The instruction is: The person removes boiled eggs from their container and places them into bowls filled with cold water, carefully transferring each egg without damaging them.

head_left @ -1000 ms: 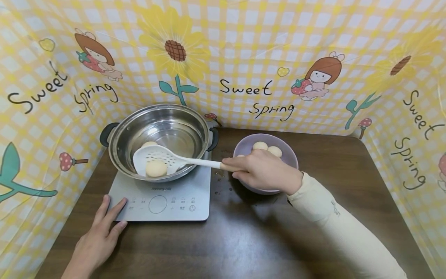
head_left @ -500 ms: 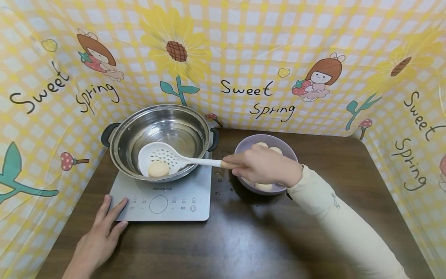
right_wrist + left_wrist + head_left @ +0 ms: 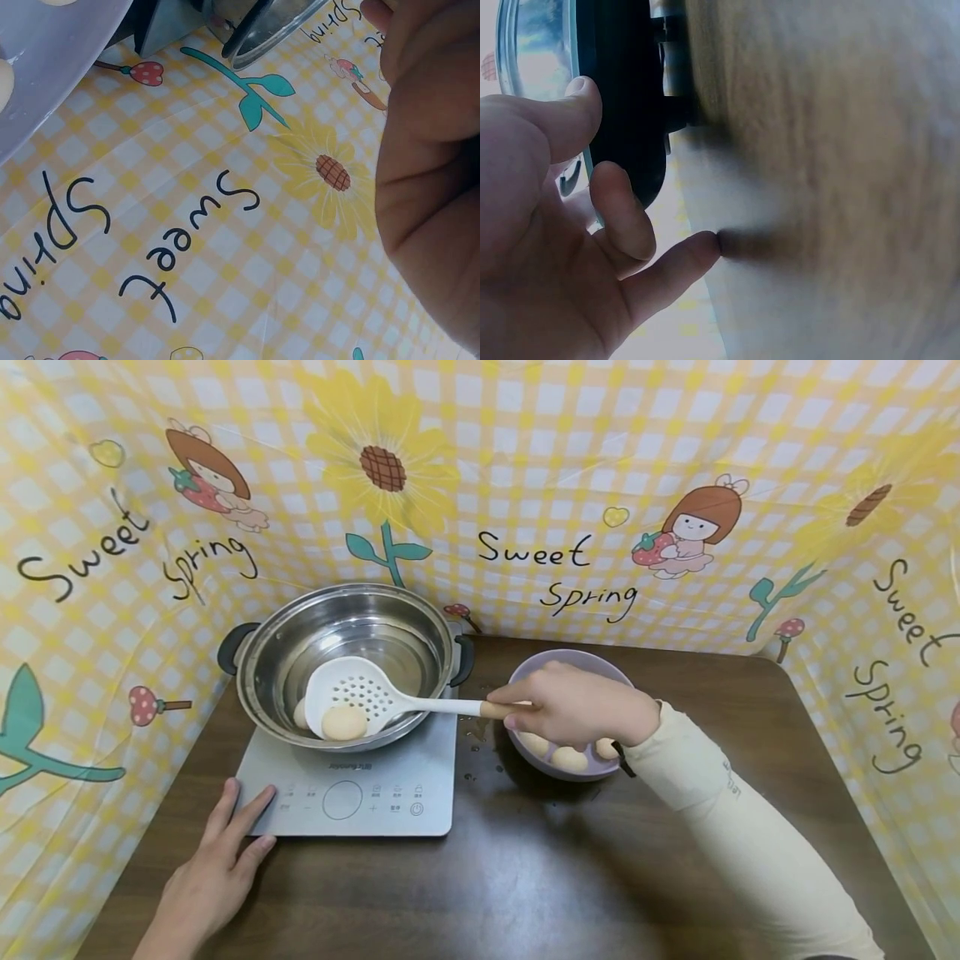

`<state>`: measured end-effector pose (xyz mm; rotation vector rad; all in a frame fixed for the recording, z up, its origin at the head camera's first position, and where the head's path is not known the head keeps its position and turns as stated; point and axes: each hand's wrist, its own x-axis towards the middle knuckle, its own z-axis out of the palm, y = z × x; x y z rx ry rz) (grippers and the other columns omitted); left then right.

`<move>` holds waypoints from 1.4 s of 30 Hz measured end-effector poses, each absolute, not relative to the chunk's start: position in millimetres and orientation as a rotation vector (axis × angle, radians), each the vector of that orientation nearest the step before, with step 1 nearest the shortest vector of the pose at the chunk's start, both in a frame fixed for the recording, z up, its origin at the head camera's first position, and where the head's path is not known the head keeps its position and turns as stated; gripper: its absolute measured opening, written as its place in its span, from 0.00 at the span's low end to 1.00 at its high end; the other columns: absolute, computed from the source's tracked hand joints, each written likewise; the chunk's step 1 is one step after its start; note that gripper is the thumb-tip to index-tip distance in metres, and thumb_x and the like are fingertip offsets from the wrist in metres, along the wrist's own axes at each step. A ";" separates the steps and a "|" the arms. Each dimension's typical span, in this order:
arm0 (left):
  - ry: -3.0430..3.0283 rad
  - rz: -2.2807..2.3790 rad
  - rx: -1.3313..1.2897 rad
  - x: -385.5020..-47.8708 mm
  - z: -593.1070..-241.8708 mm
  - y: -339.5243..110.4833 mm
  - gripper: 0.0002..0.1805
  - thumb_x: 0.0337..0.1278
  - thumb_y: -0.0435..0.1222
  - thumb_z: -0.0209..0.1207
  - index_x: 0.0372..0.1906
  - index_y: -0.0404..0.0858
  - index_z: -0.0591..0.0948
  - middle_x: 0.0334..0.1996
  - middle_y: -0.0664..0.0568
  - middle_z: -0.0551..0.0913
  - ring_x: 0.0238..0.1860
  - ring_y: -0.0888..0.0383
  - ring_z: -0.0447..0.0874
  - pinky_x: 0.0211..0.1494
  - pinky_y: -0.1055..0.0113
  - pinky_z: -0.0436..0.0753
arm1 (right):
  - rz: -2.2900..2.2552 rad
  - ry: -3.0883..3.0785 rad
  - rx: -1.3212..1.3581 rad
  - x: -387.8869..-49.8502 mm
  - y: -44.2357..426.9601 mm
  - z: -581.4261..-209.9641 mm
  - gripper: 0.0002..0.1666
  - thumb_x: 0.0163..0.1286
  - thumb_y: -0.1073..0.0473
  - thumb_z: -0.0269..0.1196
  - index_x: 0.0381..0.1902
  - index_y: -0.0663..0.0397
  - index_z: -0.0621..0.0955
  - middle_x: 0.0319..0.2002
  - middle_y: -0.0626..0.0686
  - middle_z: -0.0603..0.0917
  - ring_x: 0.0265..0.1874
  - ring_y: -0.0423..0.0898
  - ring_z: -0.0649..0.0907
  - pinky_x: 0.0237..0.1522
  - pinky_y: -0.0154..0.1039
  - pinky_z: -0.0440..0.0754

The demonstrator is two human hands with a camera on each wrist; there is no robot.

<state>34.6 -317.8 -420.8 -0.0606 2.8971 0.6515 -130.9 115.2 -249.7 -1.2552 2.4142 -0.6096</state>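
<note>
In the head view my right hand (image 3: 573, 702) grips the wooden handle of a white slotted spoon (image 3: 420, 703). The spoon's perforated head is over the front of a steel pot (image 3: 352, 610), tilted, with an egg (image 3: 344, 723) in it. A second egg (image 3: 301, 714) shows partly behind the spoon's left edge, inside the pot. My left hand (image 3: 210, 868) has its fingers spread, fingertips at the left front corner of a white induction cooker (image 3: 405, 772). In the left wrist view, its thumb (image 3: 581, 112) lies over the cooker's edge.
A purple bowl (image 3: 577, 658) with several eggs stands right of the pot, partly under my right hand. Black handles stick out from both sides of the pot. Water drops lie on the brown table (image 3: 510, 877). A yellow checked cloth (image 3: 525, 460) surrounds the table.
The spoon and its egg have shifted slightly right, and my right hand with them. The egg in the pot now shows left of the spoon instead of behind it. My left hand stays put.
</note>
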 end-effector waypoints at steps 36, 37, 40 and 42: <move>2.910 0.651 -0.048 35.1 -420.6 -318.6 0.34 0.80 0.47 0.48 0.82 0.49 0.53 0.80 0.40 0.30 0.56 0.18 0.71 0.29 0.45 0.75 | -0.836 2.176 -0.928 -135.6 144.6 -239.4 0.13 0.81 0.61 0.53 0.48 0.41 0.84 0.22 0.46 0.75 0.10 0.40 0.65 0.11 0.35 0.62; 2.912 0.652 -0.047 35.1 -420.5 -318.6 0.34 0.80 0.47 0.48 0.82 0.49 0.53 0.80 0.40 0.30 0.56 0.18 0.70 0.29 0.44 0.75 | -0.838 2.176 -0.925 -135.8 146.4 -239.0 0.13 0.81 0.61 0.53 0.49 0.42 0.84 0.23 0.47 0.76 0.10 0.41 0.65 0.12 0.35 0.63; 2.912 0.652 -0.045 35.2 -420.6 -318.5 0.34 0.80 0.47 0.48 0.82 0.49 0.53 0.80 0.40 0.30 0.56 0.17 0.70 0.30 0.43 0.75 | -0.840 2.196 -0.943 -135.7 151.4 -238.1 0.15 0.80 0.62 0.53 0.52 0.43 0.84 0.24 0.47 0.77 0.12 0.40 0.67 0.16 0.35 0.67; 2.907 0.654 -0.044 35.4 -421.0 -318.7 0.34 0.80 0.47 0.48 0.82 0.49 0.53 0.80 0.40 0.30 0.56 0.18 0.70 0.29 0.46 0.75 | -0.850 2.216 -0.926 -135.1 155.5 -238.4 0.15 0.80 0.61 0.54 0.54 0.41 0.85 0.24 0.47 0.74 0.13 0.40 0.67 0.18 0.35 0.68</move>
